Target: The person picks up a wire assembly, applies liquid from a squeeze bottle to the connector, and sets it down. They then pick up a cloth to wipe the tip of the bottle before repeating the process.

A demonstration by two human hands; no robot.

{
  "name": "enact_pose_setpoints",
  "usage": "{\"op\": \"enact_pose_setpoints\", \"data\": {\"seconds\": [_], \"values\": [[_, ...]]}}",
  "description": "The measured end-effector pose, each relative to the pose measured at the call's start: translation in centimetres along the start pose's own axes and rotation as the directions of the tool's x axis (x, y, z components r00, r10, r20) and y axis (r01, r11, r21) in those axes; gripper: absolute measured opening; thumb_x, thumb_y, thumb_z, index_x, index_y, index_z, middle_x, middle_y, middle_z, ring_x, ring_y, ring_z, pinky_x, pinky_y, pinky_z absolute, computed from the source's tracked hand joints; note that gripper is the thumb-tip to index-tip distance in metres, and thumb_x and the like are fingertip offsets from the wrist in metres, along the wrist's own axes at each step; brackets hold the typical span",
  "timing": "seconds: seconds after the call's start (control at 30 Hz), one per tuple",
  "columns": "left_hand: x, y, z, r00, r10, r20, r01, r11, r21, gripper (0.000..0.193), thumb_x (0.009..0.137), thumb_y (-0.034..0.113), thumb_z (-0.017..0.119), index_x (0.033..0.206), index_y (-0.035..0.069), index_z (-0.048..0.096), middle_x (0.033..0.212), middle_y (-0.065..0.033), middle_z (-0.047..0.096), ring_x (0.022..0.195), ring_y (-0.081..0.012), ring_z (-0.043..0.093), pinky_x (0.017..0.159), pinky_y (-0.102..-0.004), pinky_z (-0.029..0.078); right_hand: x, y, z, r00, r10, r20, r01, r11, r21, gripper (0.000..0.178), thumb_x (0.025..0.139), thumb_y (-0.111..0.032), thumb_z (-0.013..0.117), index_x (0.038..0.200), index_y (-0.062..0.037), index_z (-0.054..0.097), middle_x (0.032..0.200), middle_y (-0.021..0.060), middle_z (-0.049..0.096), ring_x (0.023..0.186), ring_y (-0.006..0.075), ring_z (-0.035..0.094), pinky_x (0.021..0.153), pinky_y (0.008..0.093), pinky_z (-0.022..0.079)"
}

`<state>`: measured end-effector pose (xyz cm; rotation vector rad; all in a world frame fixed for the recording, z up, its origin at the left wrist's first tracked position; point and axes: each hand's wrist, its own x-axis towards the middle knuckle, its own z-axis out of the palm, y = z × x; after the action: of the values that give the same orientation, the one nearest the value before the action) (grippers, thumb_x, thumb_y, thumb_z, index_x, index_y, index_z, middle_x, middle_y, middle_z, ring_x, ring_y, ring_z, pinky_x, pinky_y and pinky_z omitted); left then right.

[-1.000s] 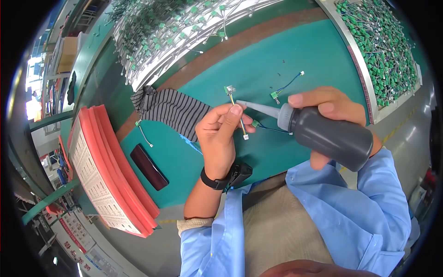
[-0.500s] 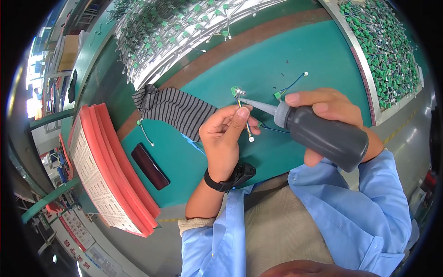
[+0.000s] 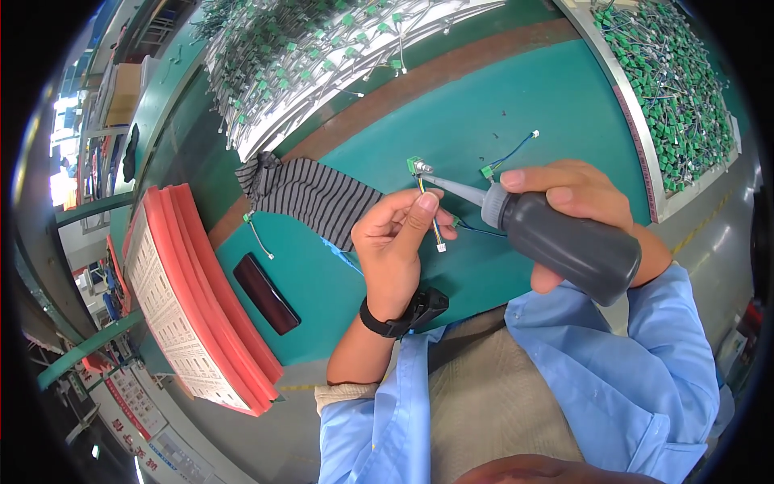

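Between thumb and fingers, my left hand pinches the wires of a small wire harness. Its green circuit board with a silvery metal part sits at the upper end, and a white plug hangs below the fingers. My right hand is wrapped round a dark grey squeeze bottle, tilted with its pale tapered nozzle pointing left. The nozzle tip is at the metal part; whether it touches cannot be made out. Another harness lies beyond the bottle, and one more lies partly hidden behind my hands.
A striped grey cloth sleeve lies left of my left hand. Further left are a dark phone, a single harness and red folders. Heaped harnesses fill a white tray at the back and a metal-edged tray at right.
The whole view has shifted slightly, with the scene sitting a little lower and to the right. Both hands keep their hold, and the nozzle stays by the metal part.
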<state>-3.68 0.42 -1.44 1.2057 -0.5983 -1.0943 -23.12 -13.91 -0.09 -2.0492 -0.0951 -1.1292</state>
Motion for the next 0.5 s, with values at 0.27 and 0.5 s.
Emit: {"op": "enact_pose_setpoints", "data": {"seconds": [0.27, 0.5], "values": [[0.05, -0.08, 0.00, 1.000, -0.002, 0.007, 0.002, 1.000, 0.000, 0.016, 0.099, 0.011, 0.062, 0.104, -0.004, 0.067, 0.082, -0.0112, 0.069, 0.070, -0.0174, 0.065, 0.066, -0.0289, 0.052, 0.24, 0.22, 0.39, 0.998, -0.039, -0.053, 0.037, 0.999, -0.026, 0.078, 0.077, -0.044, 0.084, 0.131, -0.0034, 0.044, 0.118, 0.0304, 0.064, 0.078, 0.0303, 0.071, 0.062, 0.0359, 0.057], [0.05, 0.30, -0.13, 1.000, -0.022, -0.003, 0.021, 0.999, -0.028, 0.016, 0.098, 0.011, 0.064, 0.104, -0.004, 0.068, 0.081, -0.0109, 0.070, 0.070, -0.0167, 0.067, 0.067, -0.0282, 0.053, 0.80, 0.29, 0.60, 0.992, -0.070, -0.102, 0.066, 0.997, -0.046, 0.074, 0.074, -0.037, 0.089, 0.123, 0.0009, 0.049, 0.110, 0.0272, 0.069, 0.081, 0.0281, 0.074, 0.061, 0.0330, 0.059]]}}
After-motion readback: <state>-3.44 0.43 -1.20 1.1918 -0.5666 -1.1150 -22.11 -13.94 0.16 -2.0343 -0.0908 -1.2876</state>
